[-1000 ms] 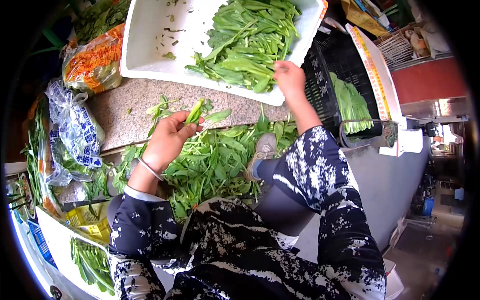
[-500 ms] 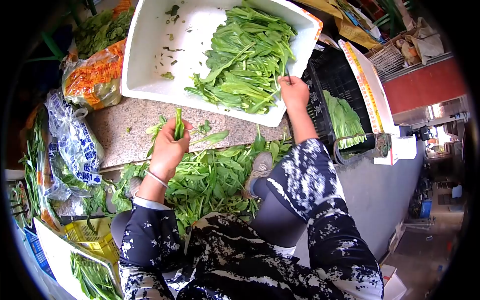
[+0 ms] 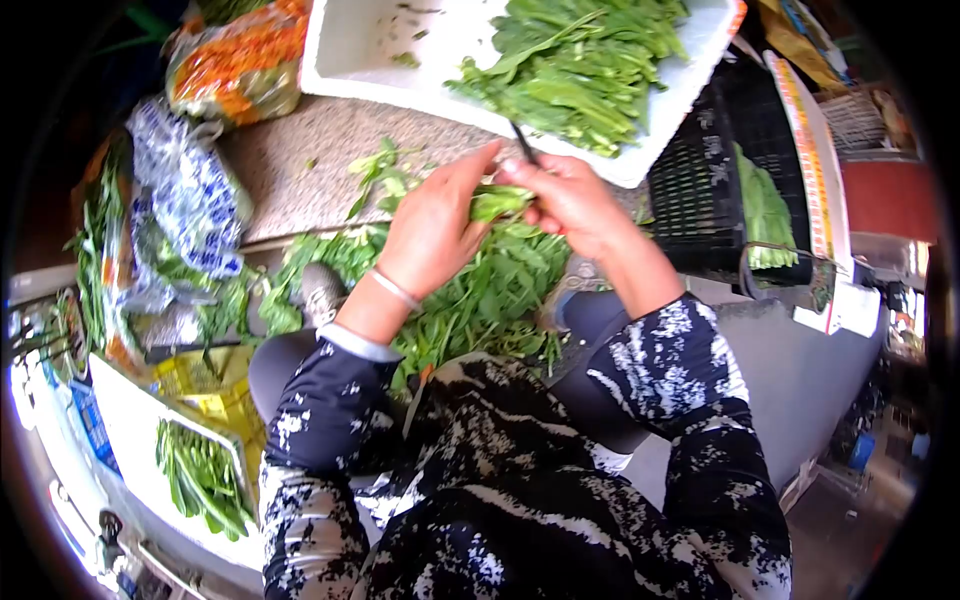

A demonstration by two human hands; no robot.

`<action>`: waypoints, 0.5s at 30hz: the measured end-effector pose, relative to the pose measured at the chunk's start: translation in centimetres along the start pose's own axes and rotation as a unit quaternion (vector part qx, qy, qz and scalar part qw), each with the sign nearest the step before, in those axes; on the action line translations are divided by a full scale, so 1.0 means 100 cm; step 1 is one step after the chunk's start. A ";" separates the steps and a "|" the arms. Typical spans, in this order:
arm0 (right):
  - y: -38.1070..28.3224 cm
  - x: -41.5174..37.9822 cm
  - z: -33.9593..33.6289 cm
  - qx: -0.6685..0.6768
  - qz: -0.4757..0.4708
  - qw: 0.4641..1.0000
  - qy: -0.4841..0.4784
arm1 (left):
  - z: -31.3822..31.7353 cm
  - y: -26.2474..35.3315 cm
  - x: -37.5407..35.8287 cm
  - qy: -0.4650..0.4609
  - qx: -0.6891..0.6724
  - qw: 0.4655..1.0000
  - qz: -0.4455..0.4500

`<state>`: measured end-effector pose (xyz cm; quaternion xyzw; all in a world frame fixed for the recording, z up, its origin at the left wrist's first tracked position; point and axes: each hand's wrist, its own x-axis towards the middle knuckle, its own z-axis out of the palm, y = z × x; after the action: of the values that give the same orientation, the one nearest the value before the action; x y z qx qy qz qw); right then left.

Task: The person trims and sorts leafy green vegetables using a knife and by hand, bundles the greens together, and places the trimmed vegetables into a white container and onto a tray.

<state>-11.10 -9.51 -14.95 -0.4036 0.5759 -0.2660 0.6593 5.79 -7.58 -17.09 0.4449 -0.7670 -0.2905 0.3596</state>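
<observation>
My left hand (image 3: 436, 225), with a light bracelet at the wrist, is closed around a leafy green stalk (image 3: 500, 203). Close beside it, my right hand (image 3: 575, 205) grips a small dark-bladed knife (image 3: 522, 142), its blade pointing up and away; the handle is hidden in the fingers. The right fingers also meet the end of the stalk. Beyond both hands, a white foam box (image 3: 400, 82) holds a heap of long leafy greens (image 3: 580, 75). Below the hands, loose leaves (image 3: 480, 290) are piled on the ground between my shoes.
A stone ledge (image 3: 300, 165) with scattered leaves runs under the foam box. Bagged greens (image 3: 235, 75) and a blue-printed plastic bag (image 3: 185, 195) lie at left. A black crate (image 3: 690, 170) stands right. Lower left are a yellow crate (image 3: 200, 375) and a white box (image 3: 125, 410).
My right hand has left the greens in the foam box and come down beside my left hand. My left hand has moved right with its stalk. The view has shifted.
</observation>
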 end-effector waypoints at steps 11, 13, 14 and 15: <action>0.003 -0.001 0.007 -0.052 -0.144 0.988 0.003 | -0.010 -0.009 -0.001 0.029 -0.280 0.911 -0.301; 0.004 -0.003 0.011 -0.067 -0.160 0.985 -0.018 | -0.009 -0.011 -0.002 0.044 -0.294 0.907 -0.299; 0.006 -0.003 0.010 -0.067 -0.165 0.983 -0.037 | -0.009 -0.012 -0.002 0.052 -0.272 0.915 -0.295; 0.008 -0.003 0.010 -0.067 -0.169 0.982 -0.055 | -0.009 -0.012 -0.003 0.058 -0.251 0.922 -0.290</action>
<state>-10.28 -8.57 -15.46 -0.5524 0.4791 -0.3120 0.6066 7.23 -7.98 -17.60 0.5592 -0.4841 -0.5388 0.4034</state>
